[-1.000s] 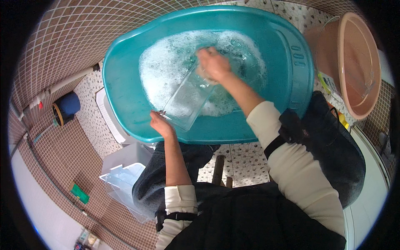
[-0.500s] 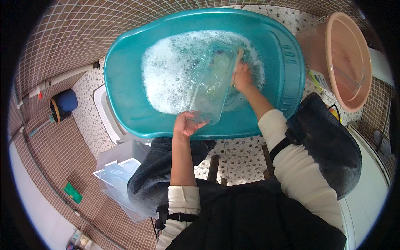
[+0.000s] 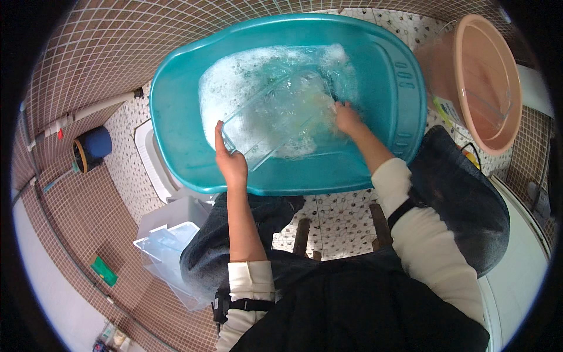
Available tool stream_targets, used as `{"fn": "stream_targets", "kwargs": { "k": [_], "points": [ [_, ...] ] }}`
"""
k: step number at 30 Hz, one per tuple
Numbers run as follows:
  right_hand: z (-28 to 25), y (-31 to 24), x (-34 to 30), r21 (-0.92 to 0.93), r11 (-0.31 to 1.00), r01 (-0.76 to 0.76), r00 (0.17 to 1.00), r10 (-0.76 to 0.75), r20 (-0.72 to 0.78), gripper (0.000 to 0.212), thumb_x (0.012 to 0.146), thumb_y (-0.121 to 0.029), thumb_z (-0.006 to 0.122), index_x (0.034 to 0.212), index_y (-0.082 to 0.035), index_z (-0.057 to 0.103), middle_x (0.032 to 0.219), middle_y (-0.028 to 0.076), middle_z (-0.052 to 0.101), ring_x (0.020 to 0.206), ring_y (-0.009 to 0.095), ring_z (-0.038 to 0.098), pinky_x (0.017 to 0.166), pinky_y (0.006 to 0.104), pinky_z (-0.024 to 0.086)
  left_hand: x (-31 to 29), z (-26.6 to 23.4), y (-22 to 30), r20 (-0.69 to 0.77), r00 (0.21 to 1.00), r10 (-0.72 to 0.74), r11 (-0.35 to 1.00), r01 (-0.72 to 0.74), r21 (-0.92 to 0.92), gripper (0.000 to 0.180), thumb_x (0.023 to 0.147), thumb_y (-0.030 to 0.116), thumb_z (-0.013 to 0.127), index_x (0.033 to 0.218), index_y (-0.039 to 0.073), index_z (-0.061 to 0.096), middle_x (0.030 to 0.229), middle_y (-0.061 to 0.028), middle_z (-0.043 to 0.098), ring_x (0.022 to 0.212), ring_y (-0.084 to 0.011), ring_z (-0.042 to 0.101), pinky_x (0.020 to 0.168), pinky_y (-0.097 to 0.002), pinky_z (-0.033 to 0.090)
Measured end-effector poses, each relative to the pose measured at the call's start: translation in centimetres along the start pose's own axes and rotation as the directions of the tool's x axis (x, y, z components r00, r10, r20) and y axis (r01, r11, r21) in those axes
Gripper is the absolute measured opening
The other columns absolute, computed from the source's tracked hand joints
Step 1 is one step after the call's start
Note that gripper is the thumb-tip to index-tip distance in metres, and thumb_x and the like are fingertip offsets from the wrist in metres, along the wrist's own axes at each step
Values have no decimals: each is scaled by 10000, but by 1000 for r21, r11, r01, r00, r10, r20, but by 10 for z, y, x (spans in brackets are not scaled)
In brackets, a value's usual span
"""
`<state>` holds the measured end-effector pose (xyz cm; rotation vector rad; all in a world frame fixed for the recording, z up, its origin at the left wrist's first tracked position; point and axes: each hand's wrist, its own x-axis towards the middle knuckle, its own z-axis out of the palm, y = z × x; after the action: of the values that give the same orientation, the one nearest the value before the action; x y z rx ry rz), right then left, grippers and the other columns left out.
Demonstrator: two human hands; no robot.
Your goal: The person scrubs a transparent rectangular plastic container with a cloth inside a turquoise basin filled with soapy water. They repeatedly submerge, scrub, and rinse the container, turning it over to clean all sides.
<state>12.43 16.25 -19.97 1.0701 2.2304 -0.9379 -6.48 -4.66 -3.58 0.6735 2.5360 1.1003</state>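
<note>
A brown mosaic-tiled wall (image 3: 105, 70) stands beside a dark-spotted white floor (image 3: 346, 232).

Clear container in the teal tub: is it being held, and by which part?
The left hand holds the clear container by its near-left end. The right hand is near its far-right end; whether it grips cannot be told.

two hands (image 3: 233, 166); one basin (image 3: 369, 167); one peach bucket (image 3: 444, 76)

On the pale, dark-spotted tile floor (image 3: 346, 234) stand a wide teal tub (image 3: 384, 132) in the middle, a peach bucket (image 3: 437, 67) at right and a blue bucket (image 3: 98, 142) at left.
</note>
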Motion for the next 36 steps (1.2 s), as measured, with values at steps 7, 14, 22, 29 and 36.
{"fn": "stream_targets", "kwargs": {
  "k": [7, 14, 22, 29, 36],
  "points": [
    [-78, -70, -54, 559, 792, 246, 810, -485, 330, 363, 752, -272, 586, 1007, -15, 585, 841, 147, 628, 716, 241, 588, 647, 370, 471, -12, -1, 25, 34, 995, 96, 993, -98, 67, 797, 556, -232, 316, 1285, 76, 407, 1362, -149, 374, 1282, -322, 318, 1048, -356, 257],
    [-11, -164, -89, 422, 740, 523, 776, -619, 122, 298, 824, -243, 489, 1043, -49, 545, 1129, 137, 510, 1015, 305, 491, 848, 450, 410, -28, 22, 32, 111, 963, 247, 965, -255, 64, 768, 584, -210, 345, 1288, 91, 410, 1390, -156, 321, 1286, -365, 274, 1061, -431, 221],
    [56, -61, -64, -199, 841, 504, 863, -478, 166, 349, 777, -173, 516, 1124, -179, 556, 1222, 46, 448, 1134, 278, 398, 932, 417, 371, -55, 64, -5, 398, 914, 77, 980, -143, 138, 720, 704, -74, 511, 1363, 71, 261, 1412, -192, 245, 1245, -377, 330, 962, -414, 371],
    [24, -31, -25, -389, 789, 476, 850, -526, -28, 292, 770, -135, 484, 1045, -124, 582, 1121, 69, 491, 1040, 259, 455, 865, 366, 431, -25, 102, -5, 537, 835, -122, 892, -145, 428, 900, 658, -35, 597, 1392, 41, 81, 1422, -279, 51, 1087, -490, 435, 830, -443, 461],
    [-25, -21, 30, -449, 866, 219, 854, -393, -342, 372, 801, -129, 444, 1160, -47, 500, 1206, 119, 463, 1037, 278, 466, 862, 395, 418, -7, 115, -20, 452, 856, -251, 920, 66, 387, 911, 651, -112, 513, 1389, 51, 4, 1397, -326, -19, 955, -511, 506, 749, -460, 476]
  ]
}}
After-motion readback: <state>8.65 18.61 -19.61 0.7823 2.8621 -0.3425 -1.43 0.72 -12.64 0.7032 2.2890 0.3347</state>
